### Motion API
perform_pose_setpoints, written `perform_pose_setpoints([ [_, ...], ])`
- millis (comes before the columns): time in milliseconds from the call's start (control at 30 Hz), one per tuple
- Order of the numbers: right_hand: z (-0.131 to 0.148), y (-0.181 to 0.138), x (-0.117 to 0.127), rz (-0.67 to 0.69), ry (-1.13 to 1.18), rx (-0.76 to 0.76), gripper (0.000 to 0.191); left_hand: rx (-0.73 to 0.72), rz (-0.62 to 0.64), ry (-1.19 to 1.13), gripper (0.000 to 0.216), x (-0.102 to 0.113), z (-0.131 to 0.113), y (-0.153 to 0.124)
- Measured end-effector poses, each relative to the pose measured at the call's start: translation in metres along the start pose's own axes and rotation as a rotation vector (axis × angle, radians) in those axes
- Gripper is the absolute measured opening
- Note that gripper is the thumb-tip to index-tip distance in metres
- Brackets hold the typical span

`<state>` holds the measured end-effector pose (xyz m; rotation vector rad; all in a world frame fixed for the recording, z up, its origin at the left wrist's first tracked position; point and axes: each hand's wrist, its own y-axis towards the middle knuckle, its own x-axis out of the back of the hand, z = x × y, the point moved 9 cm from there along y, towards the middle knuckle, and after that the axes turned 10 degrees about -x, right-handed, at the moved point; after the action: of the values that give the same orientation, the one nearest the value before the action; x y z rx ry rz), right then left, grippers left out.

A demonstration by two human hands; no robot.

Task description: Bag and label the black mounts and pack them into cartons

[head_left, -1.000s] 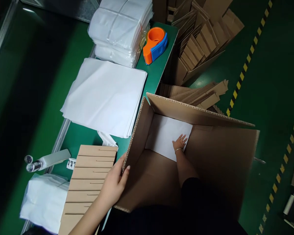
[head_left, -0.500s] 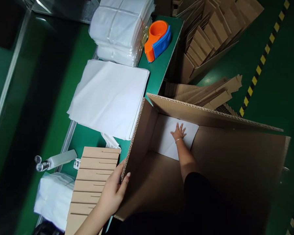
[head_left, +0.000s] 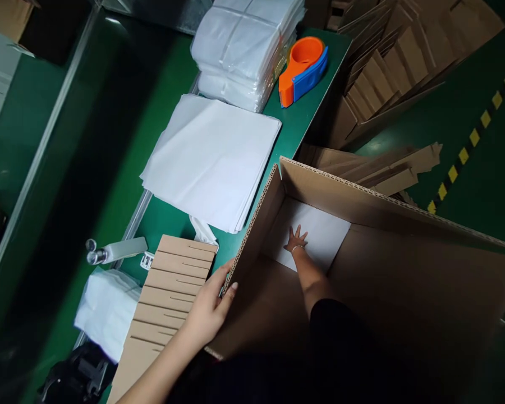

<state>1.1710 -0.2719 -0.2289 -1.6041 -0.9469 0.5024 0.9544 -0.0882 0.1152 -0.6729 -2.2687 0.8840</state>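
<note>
A large open cardboard box (head_left: 387,207) stands in front of me beside the green table. My left hand (head_left: 212,306) grips the top edge of its left wall, thumb inside and fingers outside. Deep in the box, a white sheet (head_left: 324,233) lies on the bottom in the far left corner. My right hand (head_left: 297,240) rests on that sheet with its fingers spread, holding nothing. On the table next to the box lies a stack of white sheets (head_left: 214,157). Slotted cardboard strips (head_left: 172,286) overlap in a row near my left forearm.
On the green table (head_left: 317,115) sit an orange and blue tape dispenser (head_left: 303,70), wrapped white bundles (head_left: 244,45), a clear bottle (head_left: 124,249) and another white bundle (head_left: 107,311). Folded cardboard pieces (head_left: 382,73) stand behind the box. Yellow-black tape (head_left: 475,137) marks the floor.
My view has shifted, so the table and box appear farther right. My right hand has slid across the sheet toward the box's left wall. The left hand keeps its hold.
</note>
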Motion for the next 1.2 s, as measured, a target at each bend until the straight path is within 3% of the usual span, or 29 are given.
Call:
perform_pose_setpoints([
  [133,-0.014,-0.029,0.041,-0.080,0.156,0.068,0.066,-0.058,0.000,-0.025,0.047,-0.001,-0.002,0.006],
  [300,-0.017,-0.097,0.120,-0.168,0.319,0.202,0.024,-0.089,-0.008,-0.072,0.050,-0.008,-0.015,0.015],
  [400,0.009,-0.145,0.188,-0.245,0.375,0.360,0.027,-0.095,-0.101,-0.231,0.055,0.003,-0.010,0.001],
  [467,0.036,-0.189,0.241,-0.345,0.470,0.489,0.032,-0.090,-0.255,-0.340,0.054,0.027,0.015,-0.025],
  [533,0.068,-0.245,0.288,-0.416,0.706,0.676,0.029,-0.004,-0.441,-0.357,0.049,0.056,0.062,-0.069],
  [600,0.109,-0.304,0.307,-0.333,0.878,0.884,0.026,0.158,-0.597,-0.299,0.043,0.080,0.123,-0.129],
  [667,0.166,-0.361,0.286,-0.127,0.782,1.043,0.028,0.341,-0.743,-0.233,0.040,0.096,0.185,-0.201],
  [767,0.256,-0.416,0.197,0.189,0.329,1.094,0.032,0.571,-1.027,-0.152,0.044,0.106,0.257,-0.318],
  [867,0.317,-0.408,0.109,0.276,-0.010,0.897,0.040,0.888,-1.263,-0.150,0.053,0.087,0.310,-0.425],
  [933,0.341,-0.385,0.073,0.225,-0.089,0.764,0.044,1.168,-1.326,-0.254,0.058,0.059,0.339,-0.478],
  [1033,0.354,-0.360,0.038,0.160,-0.106,0.677,0.043,1.405,-1.316,-0.464,0.050,0.023,0.374,-0.514],
  [1200,0.343,-0.344,0.017,0.021,0.029,0.618,0.054,1.464,-1.347,-0.598,0.048,0.008,0.411,-0.533],
])
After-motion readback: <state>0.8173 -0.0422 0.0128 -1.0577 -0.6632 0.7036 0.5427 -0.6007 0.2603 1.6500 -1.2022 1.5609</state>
